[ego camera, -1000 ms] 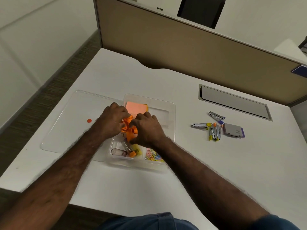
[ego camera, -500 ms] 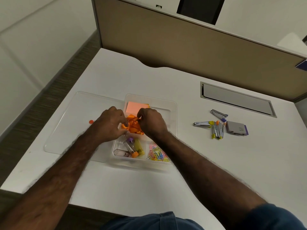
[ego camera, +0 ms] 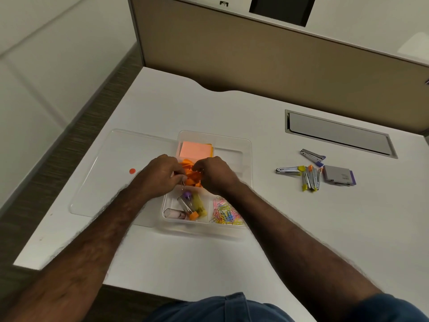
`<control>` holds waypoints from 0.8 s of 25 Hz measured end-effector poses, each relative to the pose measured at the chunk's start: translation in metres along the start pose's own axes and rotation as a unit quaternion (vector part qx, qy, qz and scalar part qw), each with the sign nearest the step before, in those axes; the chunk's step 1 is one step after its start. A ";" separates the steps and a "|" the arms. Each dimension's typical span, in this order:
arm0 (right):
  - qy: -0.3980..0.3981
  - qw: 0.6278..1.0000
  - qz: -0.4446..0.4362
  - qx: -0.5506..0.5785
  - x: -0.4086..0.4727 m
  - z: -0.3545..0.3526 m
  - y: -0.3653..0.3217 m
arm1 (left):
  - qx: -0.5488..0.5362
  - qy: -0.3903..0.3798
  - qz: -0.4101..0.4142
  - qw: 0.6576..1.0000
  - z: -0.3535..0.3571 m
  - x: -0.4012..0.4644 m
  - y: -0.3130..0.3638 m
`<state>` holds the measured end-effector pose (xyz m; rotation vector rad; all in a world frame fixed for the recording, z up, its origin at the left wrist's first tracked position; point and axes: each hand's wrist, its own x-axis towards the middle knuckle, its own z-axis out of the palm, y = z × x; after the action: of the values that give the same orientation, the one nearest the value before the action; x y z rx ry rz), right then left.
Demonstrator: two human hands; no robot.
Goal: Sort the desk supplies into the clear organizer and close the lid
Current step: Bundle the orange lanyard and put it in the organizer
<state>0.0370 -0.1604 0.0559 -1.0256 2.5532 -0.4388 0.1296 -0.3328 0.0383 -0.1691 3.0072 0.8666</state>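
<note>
Fingers of left hand (ego camera: pixel 160 176) & right hand (ego camera: pixel 214 173) pinched on orange binder clips (ego camera: pixel 191 173) in clear organizer (ego camera: pixel 247 145).

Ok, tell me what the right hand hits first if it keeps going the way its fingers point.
Most likely the orange clips, right at the right hand's fingertips; past them, the left hand. Depth between the hands is unclear.

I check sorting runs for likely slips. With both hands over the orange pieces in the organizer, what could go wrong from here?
1. The staple removers and the grey box lie outside the clear organizer; closing now would leave them unsorted.
2. The left hand pinches a wire clip over the divider; it might drop into the wrong compartment.
3. The orange pieces look heaped and may block the open lid.
</note>
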 end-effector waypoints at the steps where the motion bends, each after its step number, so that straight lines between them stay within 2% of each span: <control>1: 0.015 1.000 0.008 0.025 -0.005 0.000 0.002 | -0.038 0.034 -0.009 0.999 0.000 0.003 0.002; 3: 0.044 0.998 0.020 0.051 -0.013 0.002 0.004 | -0.060 0.100 -0.024 0.993 0.002 0.009 0.006; 5: 0.066 0.996 0.019 0.052 -0.020 0.003 0.007 | -0.028 0.132 -0.024 0.991 0.008 0.015 0.010; 7: 0.070 0.996 0.010 0.052 -0.024 0.004 0.007 | 0.027 0.109 -0.006 0.994 0.018 0.017 0.012; 10: 0.039 0.999 -0.008 0.036 -0.027 0.005 0.004 | 0.093 0.031 0.013 0.995 0.031 0.015 0.016; 13: 0.040 0.998 -0.015 0.043 -0.033 0.004 0.006 | 0.052 0.033 -0.016 0.998 0.026 0.016 0.018; 15: 0.067 0.996 -0.020 0.064 -0.040 0.000 0.011 | 0.044 0.061 -0.020 0.997 0.020 0.016 0.022; 18: 0.129 0.986 -0.023 0.103 -0.056 -0.008 0.031 | 0.010 0.142 -0.019 0.990 0.015 0.018 0.042; 20: 0.178 0.975 0.004 0.136 -0.071 -0.012 0.052 | -0.020 0.172 0.015 0.985 0.018 0.022 0.065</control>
<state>0.0485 -0.0729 0.0597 -0.8999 2.6933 -1.0200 0.1003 -0.2712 0.0564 -0.3051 3.3159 0.9958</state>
